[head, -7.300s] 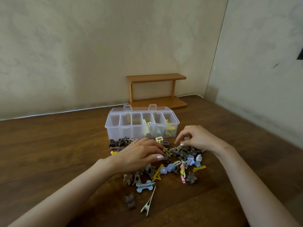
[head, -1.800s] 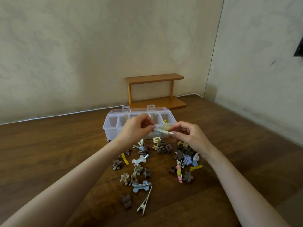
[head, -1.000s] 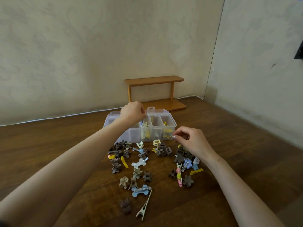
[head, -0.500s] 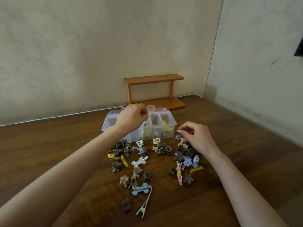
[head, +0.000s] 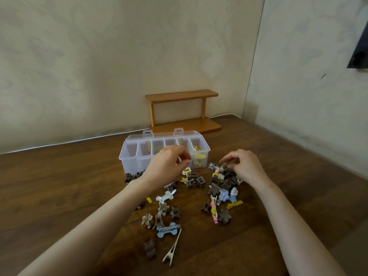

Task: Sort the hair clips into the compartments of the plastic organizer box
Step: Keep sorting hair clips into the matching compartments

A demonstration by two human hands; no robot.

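Cream-coloured, a thin clip (head: 221,168) sits pinched in the fingertips of the right hand (head: 246,166), at the far edge of a heap of mostly brown hair clips (head: 221,182). The left hand (head: 168,165) hovers with fingers curled just in front of the organizer box (head: 129,156); whether it holds anything I cannot tell. Yellow clips (head: 199,158) lie in the box's rightmost compartment. Nearer the person, a blue bone clip (head: 167,230) lies on the wooden table (head: 59,186). A small shelf (head: 181,108) stands behind the box.
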